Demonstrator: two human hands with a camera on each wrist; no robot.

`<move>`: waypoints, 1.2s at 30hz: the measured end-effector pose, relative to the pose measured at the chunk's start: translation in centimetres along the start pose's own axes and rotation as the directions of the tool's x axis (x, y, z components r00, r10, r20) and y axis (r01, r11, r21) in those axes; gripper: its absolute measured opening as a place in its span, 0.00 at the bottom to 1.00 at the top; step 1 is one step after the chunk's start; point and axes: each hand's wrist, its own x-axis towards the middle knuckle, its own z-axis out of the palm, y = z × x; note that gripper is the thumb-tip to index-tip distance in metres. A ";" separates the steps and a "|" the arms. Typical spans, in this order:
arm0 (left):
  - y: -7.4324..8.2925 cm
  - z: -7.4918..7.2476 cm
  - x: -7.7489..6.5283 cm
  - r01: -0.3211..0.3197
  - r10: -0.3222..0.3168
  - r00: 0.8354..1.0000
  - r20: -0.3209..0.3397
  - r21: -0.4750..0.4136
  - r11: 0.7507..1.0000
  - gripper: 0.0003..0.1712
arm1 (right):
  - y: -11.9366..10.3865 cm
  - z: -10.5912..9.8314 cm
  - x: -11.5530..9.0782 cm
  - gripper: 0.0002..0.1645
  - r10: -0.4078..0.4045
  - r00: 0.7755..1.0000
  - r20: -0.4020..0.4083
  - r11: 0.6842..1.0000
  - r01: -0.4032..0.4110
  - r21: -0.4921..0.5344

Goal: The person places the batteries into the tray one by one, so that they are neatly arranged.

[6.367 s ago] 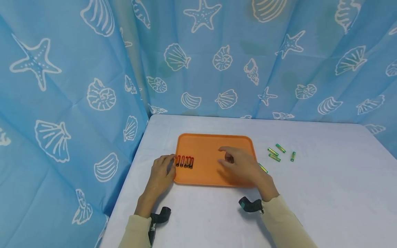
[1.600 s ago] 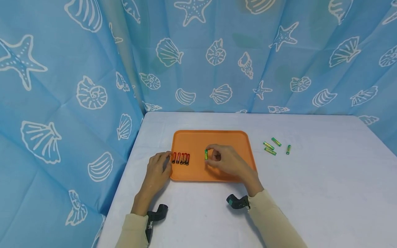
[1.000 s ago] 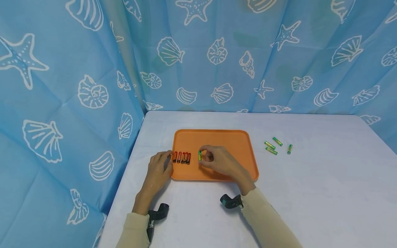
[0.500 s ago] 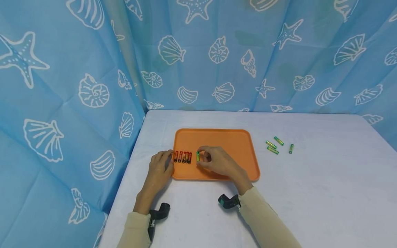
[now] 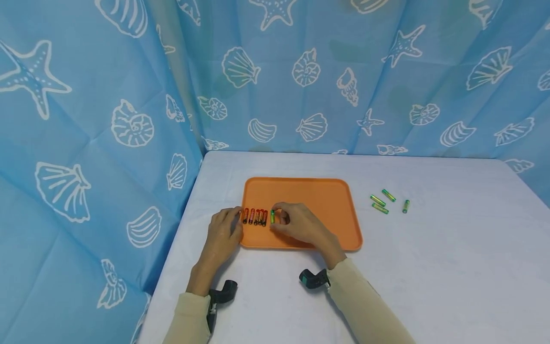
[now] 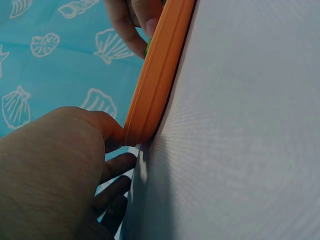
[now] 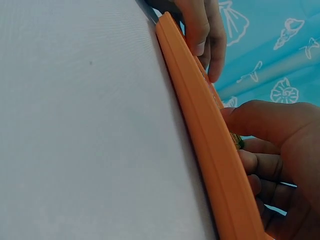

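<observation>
On the orange tray [image 5: 301,191] lies a row of several red-and-black batteries [image 5: 251,216], side by side near its left edge. My right hand [image 5: 302,224] pinches a green battery [image 5: 272,216] between thumb and forefinger, just right of that row and parallel to it. The right wrist view shows part of this battery [image 7: 236,141] behind the tray's rim [image 7: 210,135]. My left hand [image 5: 221,236] touches the tray's left edge with thumb and forefinger tips, its fingers loosely bent. In the left wrist view the thumb meets the tray's corner [image 6: 137,132].
Several green batteries [image 5: 380,208] lie loose on the white-covered table [image 5: 429,258], right of the tray. A blue curtain [image 5: 275,95] with shell and starfish prints hangs behind and to the left. Black cameras [image 5: 224,292] sit on both wrists.
My right hand has brought a green battery from the table's right side over the tray, then moved it left beside the red-and-black row. My left hand stays at the tray's edge.
</observation>
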 end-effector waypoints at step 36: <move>0.1 0.0 0.0 0.011 -0.011 1.000 0.010 0.016 1.000 0.25 | 4.2 -7.0 -4.1 0.23 0.075 0.988 -0.138 0.988 -0.092 -0.125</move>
